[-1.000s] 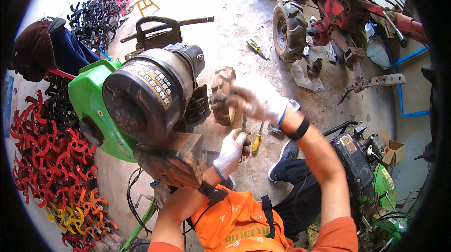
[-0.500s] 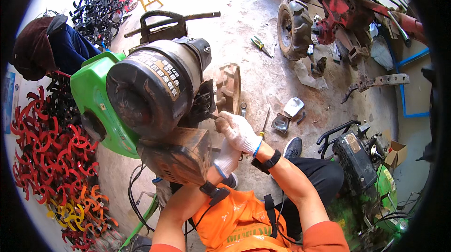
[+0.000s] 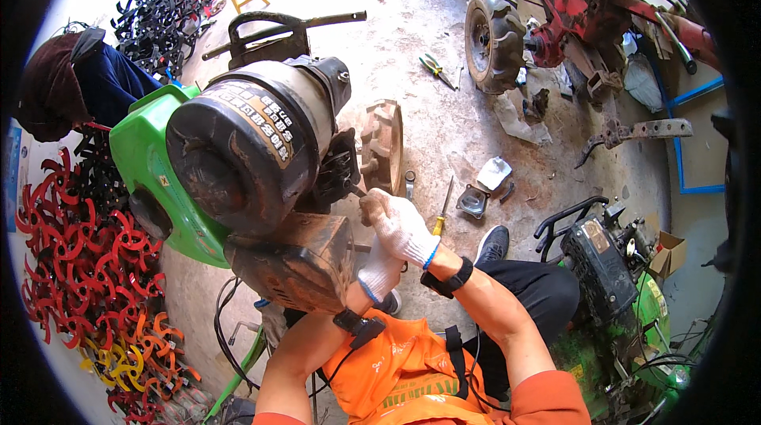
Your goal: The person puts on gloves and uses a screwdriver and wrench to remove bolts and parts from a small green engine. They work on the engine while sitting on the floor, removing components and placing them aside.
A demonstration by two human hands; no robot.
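My right hand [image 3: 399, 229], in a white knit glove with dirty fingertips, is closed at the side of an engine. From its fingers a short dark metal rod [image 3: 358, 191] reaches toward the engine's side; its far end is lost among dark parts. Just below is my left hand [image 3: 380, 273], gloved too, with its fingers hidden behind the right hand and the engine's box. The engine has a round black cover [image 3: 230, 159], a green tank [image 3: 151, 163] on its left and a grimy brown box-shaped part [image 3: 297, 254] nearest me.
A lugged tyre [image 3: 383, 147] stands beyond my hands. On the floor lie a screwdriver [image 3: 445, 207], pliers [image 3: 434, 68], a wrench [image 3: 410, 184] and a square metal part [image 3: 473, 201]. Red curved blades [image 3: 87, 258] are heaped at left; green-black machinery [image 3: 606, 266] stands at right.
The engine sits slightly farther left in the picture. My right hand keeps its grip on the rod, and both hands have barely shifted.
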